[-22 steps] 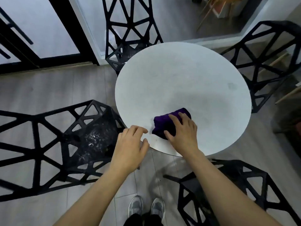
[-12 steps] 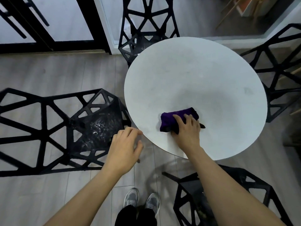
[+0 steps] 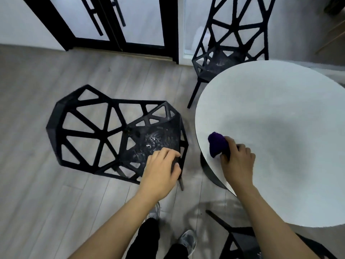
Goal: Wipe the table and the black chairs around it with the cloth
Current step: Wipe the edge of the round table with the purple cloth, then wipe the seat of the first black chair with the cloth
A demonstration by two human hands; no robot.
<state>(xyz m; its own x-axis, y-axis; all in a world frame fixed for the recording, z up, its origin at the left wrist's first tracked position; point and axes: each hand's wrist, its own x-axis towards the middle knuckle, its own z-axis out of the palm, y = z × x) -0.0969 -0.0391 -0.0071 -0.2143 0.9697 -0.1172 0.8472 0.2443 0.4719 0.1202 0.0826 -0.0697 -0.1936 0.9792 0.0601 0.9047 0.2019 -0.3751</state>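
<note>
Right hand (image 3: pixel 237 161) on the round white surface (image 3: pixel 280 113), near its left edge. Its fingers (image 3: pixel 232 142) are curled round the purple cloth (image 3: pixel 217 144) and clamp it. The cloth is bunched and lies on the surface, sticking out to the left of the hand.

Left hand (image 3: pixel 160 169) is off the surface, over the front corner of the left chair (image 3: pixel 104 128). Its fingers (image 3: pixel 168 153) are bent and close together, with the thumb by the seat edge. Can't tell if it grips the seat or only rests there.

The left chair is black with an open lattice and stands just beside the surface. Seat has pale smears. Far chair (image 3: pixel 233 40) is tucked at the back edge, its seat partly under the surface. Near chair (image 3: pixel 240 238) is at bottom right, mostly hidden by the right forearm.

Grey plank floor (image 3: pixel 46 184), black-framed door (image 3: pixel 115 21) behind, grey shoes (image 3: pixel 187 240) below.
</note>
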